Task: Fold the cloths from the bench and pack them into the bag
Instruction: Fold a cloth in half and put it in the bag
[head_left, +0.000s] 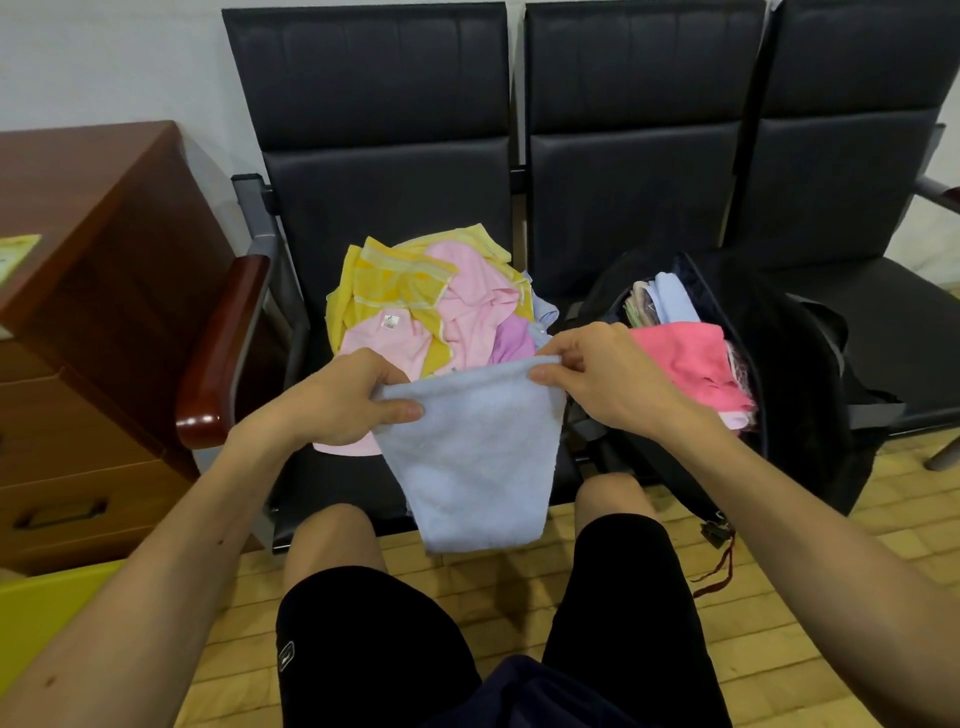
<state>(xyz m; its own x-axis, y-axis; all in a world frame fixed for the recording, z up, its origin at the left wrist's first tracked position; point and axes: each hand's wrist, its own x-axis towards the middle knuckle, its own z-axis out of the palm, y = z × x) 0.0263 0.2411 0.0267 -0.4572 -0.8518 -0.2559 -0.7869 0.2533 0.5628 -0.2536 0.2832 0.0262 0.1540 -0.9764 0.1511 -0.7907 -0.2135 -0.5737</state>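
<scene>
A light blue cloth (475, 467) hangs in front of the bench, held by its top edge. My left hand (332, 400) pinches the left top corner and my right hand (597, 374) pinches the right top corner. Behind it a heap of yellow, pink and purple cloths (431, 301) lies on the left seat of the black bench (389, 182). On the middle seat stands an open black bag (789, 353). Folded cloths fill it, with a bright pink cloth (685, 358) on top and a pale blue one (672, 299) behind.
A brown wooden cabinet (93, 312) stands left of the bench, beside the wooden armrest (223, 353). My knees in black shorts (363, 649) are close to the seat's front edge. A yellow object (41, 608) sits low on the left. The floor is yellow tile.
</scene>
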